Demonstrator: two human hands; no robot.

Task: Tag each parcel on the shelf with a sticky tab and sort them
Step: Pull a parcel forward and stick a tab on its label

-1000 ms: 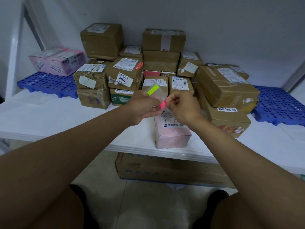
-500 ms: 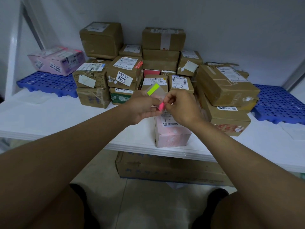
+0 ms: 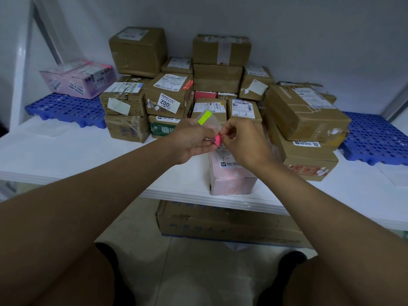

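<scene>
Over the shelf's front edge my left hand (image 3: pixel 191 141) holds a clear sheet of sticky tabs (image 3: pixel 212 123) with a yellow-green tab (image 3: pixel 204 117) on its upper part. My right hand (image 3: pixel 242 142) pinches a pink tab (image 3: pixel 217 139) at the sheet's lower edge. Directly below the hands lies a pink parcel (image 3: pixel 231 177) with a white label, its front end at the shelf edge. Behind it a pile of brown cardboard parcels (image 3: pixel 167 96) fills the middle of the white shelf (image 3: pixel 66 155).
A pink wrapped parcel (image 3: pixel 77 79) rests on a blue plastic pallet (image 3: pixel 66 109) at the back left. Another blue pallet (image 3: pixel 375 138) lies at the right. A flat cardboard box (image 3: pixel 220 224) sits on the floor under the shelf. My knees show at the bottom.
Both hands stay together over the pink parcel. The pink tab looks lifted a little further from the sheet in my right fingers.
</scene>
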